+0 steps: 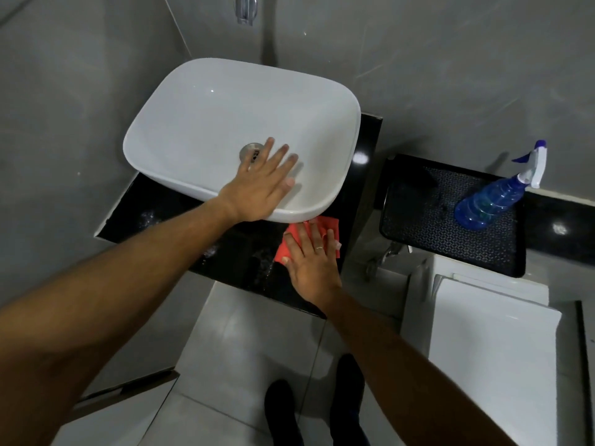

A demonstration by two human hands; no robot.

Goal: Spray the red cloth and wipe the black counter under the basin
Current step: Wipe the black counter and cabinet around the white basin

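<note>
A white basin (199, 123) stands on the black counter (167, 217). My left hand (260, 185) lies flat with spread fingers over the basin's front rim, holding nothing. The red cloth (328, 226) lies on the counter just under the basin's front right corner. My right hand (314, 262) presses flat on the cloth, fingers spread, and covers most of it. The blue spray bottle (492, 201) with a white trigger head stands apart to the right on a black tray (418, 201).
A chrome tap (246, 9) sticks out of the grey wall above the basin. White toilet tank lid (492, 342) sits low right, below the tray. Grey tiled floor and my dark shoes (283, 410) are beneath the counter edge.
</note>
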